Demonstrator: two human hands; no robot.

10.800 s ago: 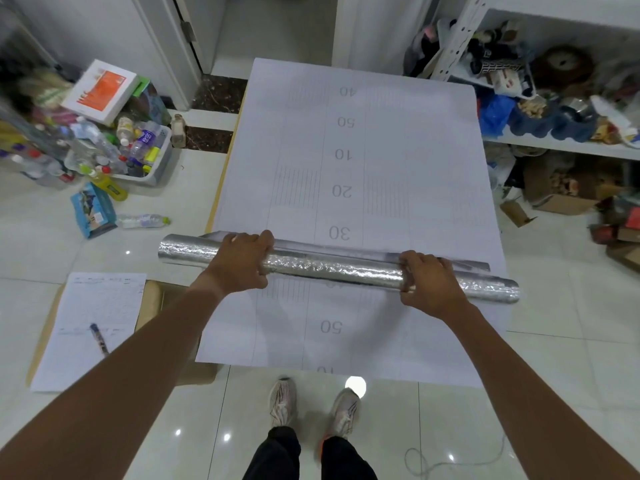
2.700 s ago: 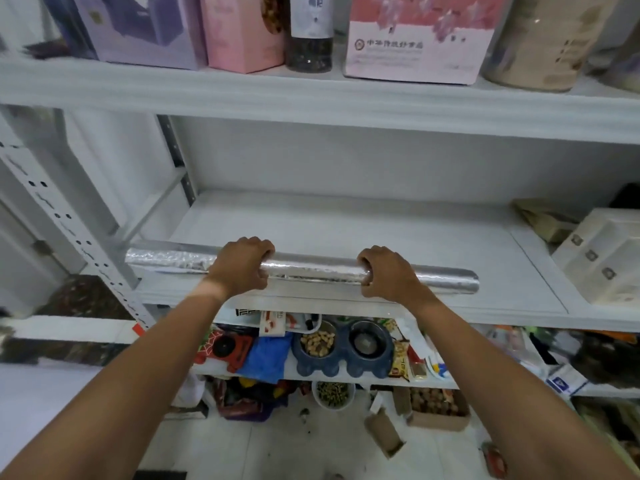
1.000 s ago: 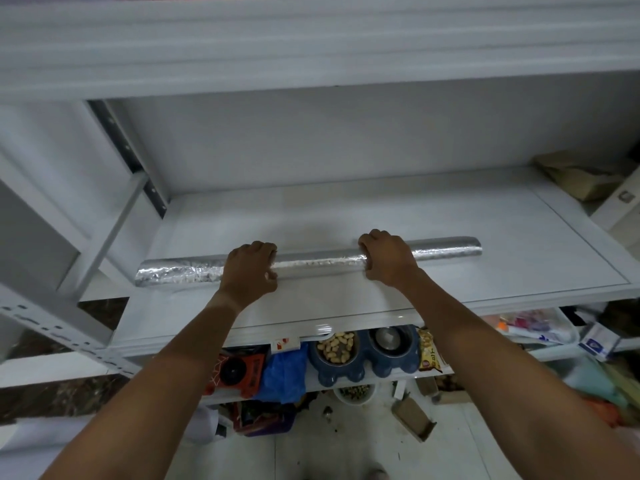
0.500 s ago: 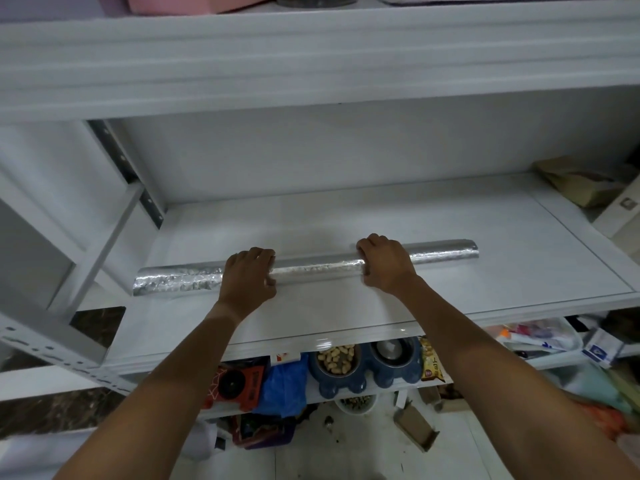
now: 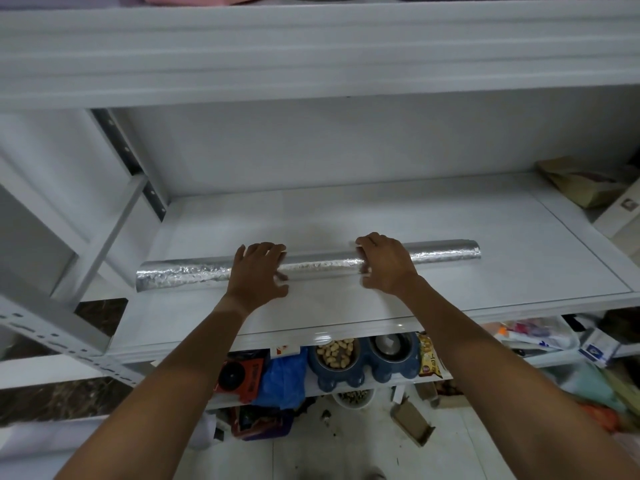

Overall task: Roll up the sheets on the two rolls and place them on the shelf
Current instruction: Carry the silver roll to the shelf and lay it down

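A long silver foil roll (image 5: 183, 277) lies crosswise on the white shelf board (image 5: 346, 213), a little behind its front edge. My left hand (image 5: 258, 273) rests over the roll left of its middle, fingers spread across the top and thumb splayed in front. My right hand (image 5: 389, 266) lies over the roll right of its middle, fingers loosely draped and slightly blurred. Neither hand's fingers wrap round the roll. Only this one roll is in view.
The upper shelf (image 5: 311, 46) overhangs close above. Cardboard boxes (image 5: 581, 185) sit at the back right of the board. A perforated metal upright (image 5: 55, 327) stands at the left. On the lower shelf are blue pet bowls (image 5: 346, 362) and a red box (image 5: 239, 375).
The roll has been set down on the shelf board and has stayed in place. Both hands have loosened from a curled grip to spread fingers lying over it.
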